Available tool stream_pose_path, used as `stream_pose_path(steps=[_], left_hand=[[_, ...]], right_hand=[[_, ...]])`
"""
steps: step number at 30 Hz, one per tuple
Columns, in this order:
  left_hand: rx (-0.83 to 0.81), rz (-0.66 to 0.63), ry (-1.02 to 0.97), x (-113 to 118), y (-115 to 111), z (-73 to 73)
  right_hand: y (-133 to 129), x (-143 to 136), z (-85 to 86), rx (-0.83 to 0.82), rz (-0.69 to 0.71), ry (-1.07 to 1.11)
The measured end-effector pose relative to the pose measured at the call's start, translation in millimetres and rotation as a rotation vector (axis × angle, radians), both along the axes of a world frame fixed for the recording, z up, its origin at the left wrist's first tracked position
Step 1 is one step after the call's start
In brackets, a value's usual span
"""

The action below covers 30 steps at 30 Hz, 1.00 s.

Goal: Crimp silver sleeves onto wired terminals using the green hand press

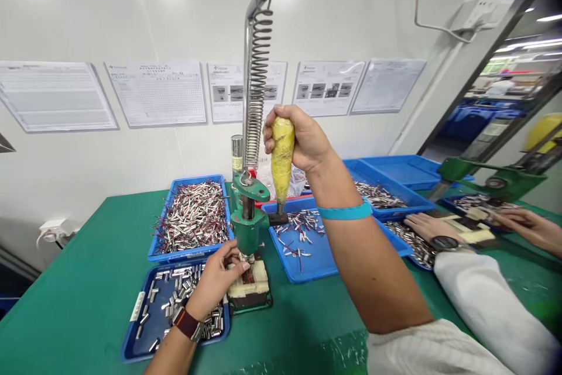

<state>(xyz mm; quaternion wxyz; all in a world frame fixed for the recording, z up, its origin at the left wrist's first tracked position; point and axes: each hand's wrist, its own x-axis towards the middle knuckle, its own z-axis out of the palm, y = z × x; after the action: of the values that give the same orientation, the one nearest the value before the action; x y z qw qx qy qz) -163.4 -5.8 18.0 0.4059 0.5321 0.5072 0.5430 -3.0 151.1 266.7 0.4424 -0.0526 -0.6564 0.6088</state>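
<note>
Beneath the ram of a green hand press [248, 229], my left hand [219, 275] has its fingers pinched at the press base; the small part between them is too hidden to name. Red and dark wires show on the pale block [259, 281] of the base, just right of the fingertips. My right hand [301, 135] is wrapped round the yellow taped lever handle [282, 158], which stands upright to the right of the tall coil spring [260, 71]. A blue tray of small metal cylinders [151, 328] lies under and left of my left wrist.
Behind it, a blue tray [152, 249] is heaped with wired parts. Another blue tray [314, 258] with a few wired parts lies right of the press. Further right, a co-worker's hands [432, 229] work at a second green press [496, 182]. Printed sheets [158, 94] hang on the wall.
</note>
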Motion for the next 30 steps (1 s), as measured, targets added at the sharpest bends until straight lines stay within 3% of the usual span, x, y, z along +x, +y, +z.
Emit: stream_pose_path(steps=[5,8,10,12,14,16,17,19,21,24,25,27,29,30], left_hand=[[0.014,-0.011,0.016,-0.2,1.5,-0.1],[0.006,-0.011,0.023,0.5,1.6,-1.4],[-0.012,0.003,0.008,1.0,1.1,-1.5],[-0.024,0.023,-0.031,2.1,0.3,-1.4],[-0.012,0.033,-0.07,4.5,-0.8,-1.5],[0.035,0.048,-0.092,8.6,-2.0,-2.3],[0.059,0.054,-0.095,11.3,-2.5,-3.1],[0.086,0.058,-0.11,16.4,-1.8,-4.8],[0.047,0.028,-0.189,18.2,2.4,-5.4],[-0.066,0.009,-0.368,6.4,15.3,-0.9],[-0.052,0.077,-0.376,-2.3,19.6,2.3],[0.091,0.358,-0.213,-25.0,24.2,10.4],[0.224,0.615,0.132,-49.3,20.2,18.4],[0.224,0.645,0.304,-59.5,15.0,21.2]], right_hand=[[-87.3,28.2,-24.4,0.227,-0.23,0.239],[-110.4,38.8,-33.7,0.279,-0.242,0.31],[-98.6,40.0,-40.0,0.274,-0.225,0.276],[-70.7,43.3,-56.2,0.29,-0.286,0.192],[-36.1,53.2,-87.4,0.345,-0.436,-0.057],[-5.0,68.9,-130.3,0.416,-0.566,-0.531],[7.2,77.2,-153.2,0.446,-0.564,-0.817],[23.1,91.5,-195.2,0.449,-0.514,-1.11],[29.6,99.4,-226.5,0.429,-0.482,-1.245],[31.3,99.0,-252.0,0.409,-0.479,-1.386],[31.6,97.1,-256.5,0.407,-0.472,-1.409],[33.4,93.2,-262.9,0.41,-0.453,-1.417],[36.7,91.6,-267.7,0.414,-0.441,-1.385],[38.9,91.8,-270.0,0.413,-0.438,-1.357]])
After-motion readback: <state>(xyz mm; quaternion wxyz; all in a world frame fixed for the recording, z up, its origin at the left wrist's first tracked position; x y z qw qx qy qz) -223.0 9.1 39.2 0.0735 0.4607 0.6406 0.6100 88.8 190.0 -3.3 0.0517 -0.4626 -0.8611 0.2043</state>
